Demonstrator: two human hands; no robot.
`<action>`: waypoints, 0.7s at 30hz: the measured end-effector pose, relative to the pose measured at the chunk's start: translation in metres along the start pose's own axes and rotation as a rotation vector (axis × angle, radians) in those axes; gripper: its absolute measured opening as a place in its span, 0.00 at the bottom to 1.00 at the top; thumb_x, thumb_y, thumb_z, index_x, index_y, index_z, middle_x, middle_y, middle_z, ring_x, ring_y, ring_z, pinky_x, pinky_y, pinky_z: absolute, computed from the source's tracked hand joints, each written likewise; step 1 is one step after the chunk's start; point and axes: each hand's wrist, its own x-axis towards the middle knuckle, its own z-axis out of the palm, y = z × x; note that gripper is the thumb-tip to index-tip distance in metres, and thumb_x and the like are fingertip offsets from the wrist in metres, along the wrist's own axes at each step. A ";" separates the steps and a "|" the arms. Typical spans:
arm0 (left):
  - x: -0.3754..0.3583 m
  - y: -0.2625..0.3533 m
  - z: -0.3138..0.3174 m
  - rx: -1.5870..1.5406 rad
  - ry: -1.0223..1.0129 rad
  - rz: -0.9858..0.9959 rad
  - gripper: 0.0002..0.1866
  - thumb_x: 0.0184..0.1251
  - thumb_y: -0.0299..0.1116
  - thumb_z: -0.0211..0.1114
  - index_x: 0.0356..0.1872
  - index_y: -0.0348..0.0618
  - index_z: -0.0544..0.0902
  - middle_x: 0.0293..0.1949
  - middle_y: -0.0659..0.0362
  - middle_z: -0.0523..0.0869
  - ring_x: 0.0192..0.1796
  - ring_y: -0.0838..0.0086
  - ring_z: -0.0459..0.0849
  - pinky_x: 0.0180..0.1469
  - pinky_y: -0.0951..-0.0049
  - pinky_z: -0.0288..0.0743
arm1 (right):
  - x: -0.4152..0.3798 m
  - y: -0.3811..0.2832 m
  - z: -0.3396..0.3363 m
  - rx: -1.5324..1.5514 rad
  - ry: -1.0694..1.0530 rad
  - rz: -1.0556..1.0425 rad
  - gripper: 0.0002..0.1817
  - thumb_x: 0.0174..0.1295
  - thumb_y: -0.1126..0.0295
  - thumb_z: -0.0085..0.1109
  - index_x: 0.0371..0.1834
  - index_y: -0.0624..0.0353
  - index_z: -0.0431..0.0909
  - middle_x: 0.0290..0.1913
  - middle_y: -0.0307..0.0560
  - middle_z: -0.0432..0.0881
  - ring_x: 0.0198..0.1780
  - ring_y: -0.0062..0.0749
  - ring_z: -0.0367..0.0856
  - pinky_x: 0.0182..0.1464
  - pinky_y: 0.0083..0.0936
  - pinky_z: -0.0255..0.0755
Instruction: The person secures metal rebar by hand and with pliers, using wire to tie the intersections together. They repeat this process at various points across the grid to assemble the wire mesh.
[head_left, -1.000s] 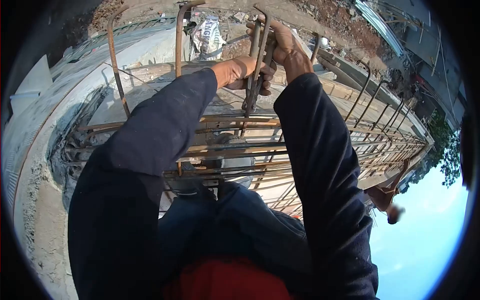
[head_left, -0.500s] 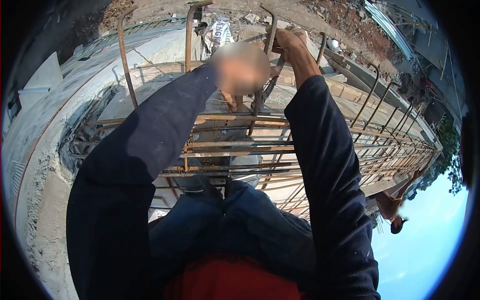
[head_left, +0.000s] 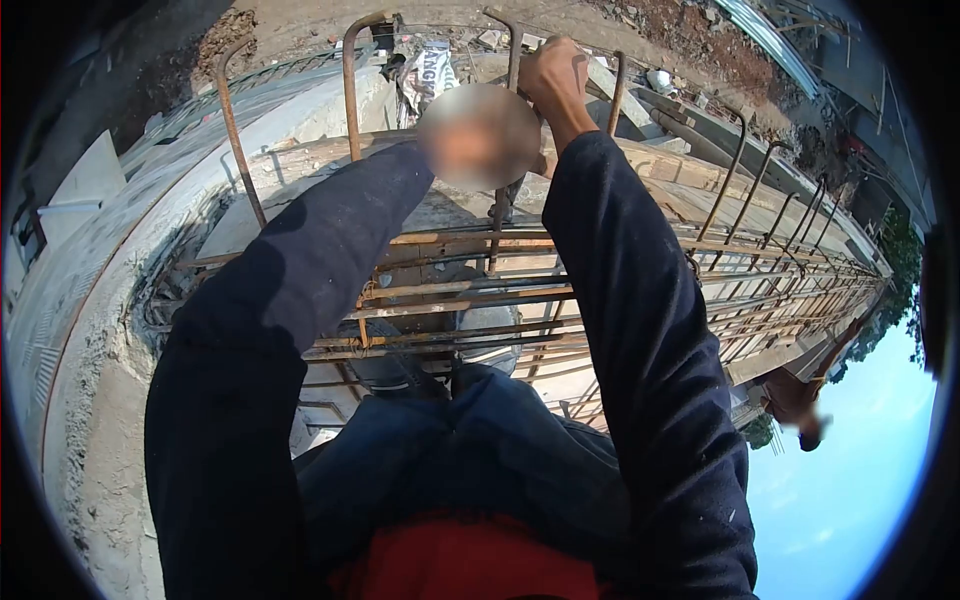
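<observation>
My right hand (head_left: 558, 82) is closed beside the bent top of an upright steel bar (head_left: 514, 60), and what its fingers hold is hidden. A round blurred patch covers my left hand (head_left: 468, 140), left of the same bar, so its fingers do not show. Below both hands, long rusty bars (head_left: 460, 288) run crosswise, tied in a cage. A dark object, too unclear to name, shows low on the upright bar.
More hooked bars stand at left (head_left: 235, 130) and right (head_left: 735, 175). Rough concrete (head_left: 105, 440) edges the left side. A printed white sack (head_left: 430, 72) lies beyond my hands. Another person (head_left: 792, 398) is at far right, near the cage's far part.
The view has shifted slightly. My right hand has turned, its back now showing more, and sits closer to the upright bar. The left fingers seen below the blur before are now hidden.
</observation>
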 end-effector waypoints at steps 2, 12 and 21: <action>-0.009 0.023 0.003 -0.146 0.110 -0.086 0.16 0.58 0.49 0.62 0.32 0.46 0.80 0.19 0.60 0.77 0.23 0.69 0.74 0.23 0.68 0.64 | 0.008 0.007 0.011 0.013 -0.105 0.005 0.14 0.50 0.62 0.65 0.30 0.65 0.83 0.22 0.52 0.84 0.26 0.37 0.85 0.28 0.33 0.78; -0.012 0.024 -0.005 -0.489 -0.137 -0.157 0.17 0.64 0.49 0.60 0.29 0.45 0.76 0.16 0.64 0.71 0.11 0.79 0.62 0.14 0.75 0.49 | 0.028 0.031 0.047 0.049 -0.186 -0.052 0.27 0.52 0.51 0.62 0.46 0.64 0.82 0.39 0.61 0.84 0.39 0.47 0.84 0.42 0.38 0.75; -0.008 0.026 -0.011 -0.743 -0.312 -0.245 0.12 0.54 0.41 0.73 0.24 0.45 0.83 0.21 0.65 0.79 0.20 0.82 0.72 0.22 0.78 0.59 | -0.014 0.013 -0.014 0.783 -0.326 0.430 0.29 0.60 0.46 0.62 0.52 0.62 0.78 0.44 0.54 0.85 0.45 0.42 0.85 0.50 0.36 0.79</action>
